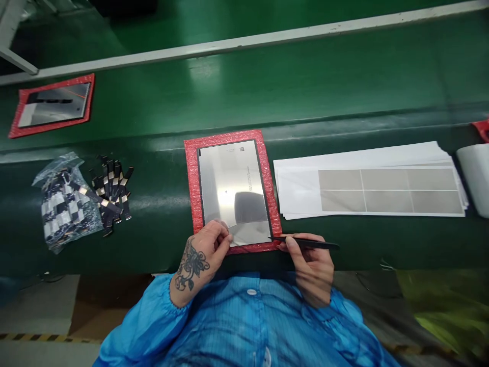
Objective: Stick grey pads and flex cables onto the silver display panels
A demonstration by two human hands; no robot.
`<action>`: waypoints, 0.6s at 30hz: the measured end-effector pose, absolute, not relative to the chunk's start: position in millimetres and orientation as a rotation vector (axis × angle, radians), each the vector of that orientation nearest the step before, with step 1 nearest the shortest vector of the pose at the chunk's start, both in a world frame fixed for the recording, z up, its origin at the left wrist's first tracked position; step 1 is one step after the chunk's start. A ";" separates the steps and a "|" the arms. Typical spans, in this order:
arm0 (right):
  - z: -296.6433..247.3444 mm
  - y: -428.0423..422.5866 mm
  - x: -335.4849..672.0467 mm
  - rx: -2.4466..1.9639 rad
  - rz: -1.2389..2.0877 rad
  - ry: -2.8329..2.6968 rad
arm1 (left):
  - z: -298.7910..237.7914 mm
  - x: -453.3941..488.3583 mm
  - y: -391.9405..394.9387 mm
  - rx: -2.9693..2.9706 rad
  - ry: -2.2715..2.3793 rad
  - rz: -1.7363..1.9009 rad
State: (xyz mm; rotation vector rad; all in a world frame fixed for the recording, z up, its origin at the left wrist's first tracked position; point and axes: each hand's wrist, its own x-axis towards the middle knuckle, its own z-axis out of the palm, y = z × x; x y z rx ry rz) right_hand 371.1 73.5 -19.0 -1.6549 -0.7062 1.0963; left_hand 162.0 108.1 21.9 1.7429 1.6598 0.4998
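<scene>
A display panel [240, 178], silvery with a dark border, lies flat on a red foam sheet [193, 191] right in front of me. My left hand [208, 250] rests at the panel's lower left corner, thumb and fingers closed together; whatever they may pinch is hidden. Black tweezers [315, 243] are gripped in my right hand [311, 265]. Their tips reach the panel's lower right corner; I cannot tell whether they touch it.
To the left lie a clear plastic bag [71, 209] of flex cables and a loose pile of black flex cables [112, 188]. Another panel [57, 104] sits on red foam farther back. White sheets with grey rectangles [389, 190] lie right, beside a white object [476, 178].
</scene>
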 end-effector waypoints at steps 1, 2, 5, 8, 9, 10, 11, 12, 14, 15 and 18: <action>-19.4 73.1 371.1 -1.661 1.098 -0.700 | 21.1 162.1 107.3 1.764 1.668 0.486; -19.8 72.7 371.0 -1.663 1.096 -0.697 | 20.3 162.2 106.5 1.785 1.676 0.474; -21.1 71.7 370.5 -1.656 1.083 -0.700 | 18.5 162.5 104.3 1.839 1.695 0.437; -21.4 71.5 370.3 -1.652 1.076 -0.713 | 17.9 162.6 102.9 1.883 1.697 0.411; -21.1 71.6 370.4 -1.652 1.075 -0.718 | 17.9 162.5 102.7 1.898 1.693 0.408; -20.7 71.8 370.6 -1.652 1.073 -0.723 | 18.0 162.1 102.6 1.912 1.690 0.409; -20.2 72.0 370.9 -1.653 1.074 -0.729 | 18.1 161.7 102.5 1.924 1.689 0.411; -19.8 72.2 371.1 -1.654 1.075 -0.733 | 18.0 161.1 102.3 1.933 1.691 0.409; -19.1 72.7 371.2 -1.660 1.077 -0.734 | 16.6 159.8 101.3 1.939 1.689 0.381; -18.9 72.9 371.1 -1.661 1.078 -0.732 | 15.1 159.3 100.5 1.936 1.684 0.354; -18.8 73.5 370.4 -1.664 1.079 -0.721 | 8.0 158.8 97.6 1.928 1.697 0.318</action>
